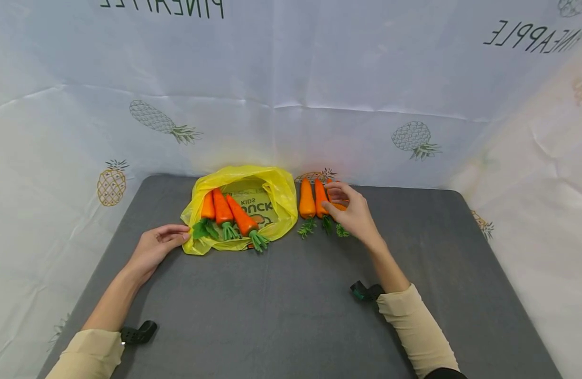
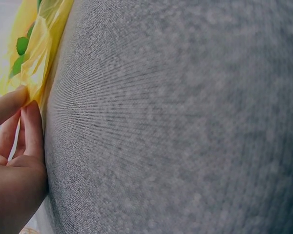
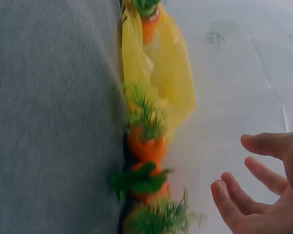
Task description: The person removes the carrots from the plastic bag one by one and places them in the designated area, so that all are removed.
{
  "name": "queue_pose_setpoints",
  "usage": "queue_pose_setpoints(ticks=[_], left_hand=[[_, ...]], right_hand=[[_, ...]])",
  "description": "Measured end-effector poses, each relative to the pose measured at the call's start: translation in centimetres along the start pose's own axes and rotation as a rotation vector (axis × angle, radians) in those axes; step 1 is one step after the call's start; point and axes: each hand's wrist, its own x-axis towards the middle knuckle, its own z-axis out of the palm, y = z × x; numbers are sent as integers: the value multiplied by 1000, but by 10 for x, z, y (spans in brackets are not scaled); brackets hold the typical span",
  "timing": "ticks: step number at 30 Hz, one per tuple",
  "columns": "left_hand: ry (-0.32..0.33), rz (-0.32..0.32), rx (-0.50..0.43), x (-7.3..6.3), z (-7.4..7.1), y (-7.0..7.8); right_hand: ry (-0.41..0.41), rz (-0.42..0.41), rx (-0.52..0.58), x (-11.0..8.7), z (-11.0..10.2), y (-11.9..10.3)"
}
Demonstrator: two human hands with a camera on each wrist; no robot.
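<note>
A yellow plastic bag [image 1: 286,205] lies at the back of the table, its mouth spread. Three toy carrots [image 1: 243,215] with green tops rest in its opening. My left hand [image 1: 155,250] pinches the bag's left edge between thumb and fingers; the left wrist view shows the bag's plastic [image 2: 36,63] at the fingertips. To the right of the bag, three more carrots [image 1: 307,200] stand in a row, green tops toward me. My right hand [image 1: 352,210] is over the rightmost one, partly hiding it. In the right wrist view its fingers [image 3: 234,195] are spread apart, with nothing between them.
The dark grey table [image 1: 272,310] extends in front of the bag and carrots. Behind it hangs a white cloth [image 1: 309,137] printed with pineapples, close to the table's back edge. Each wrist wears a small black camera mount [image 1: 139,332].
</note>
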Motion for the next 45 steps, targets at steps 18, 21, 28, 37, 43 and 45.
queue_pose_setpoints(ticks=[18,21,28,37,43,45], left_hand=[[7,-9,-8,0,0,3],[1,-6,-19,2,0,3],[-1,-12,-22,4,0,1],[12,-6,1,0,1,4],[6,-2,-3,-1,1,3],[4,0,-7,-1,1,3]], right_hand=[[-160,-95,40,11,61,-26],[-185,-93,47,12,69,-30],[-246,-74,69,16,86,-37],[-304,-95,77,20,106,-42],[-341,-94,82,24,120,-41],[-349,-88,75,25,124,-42]])
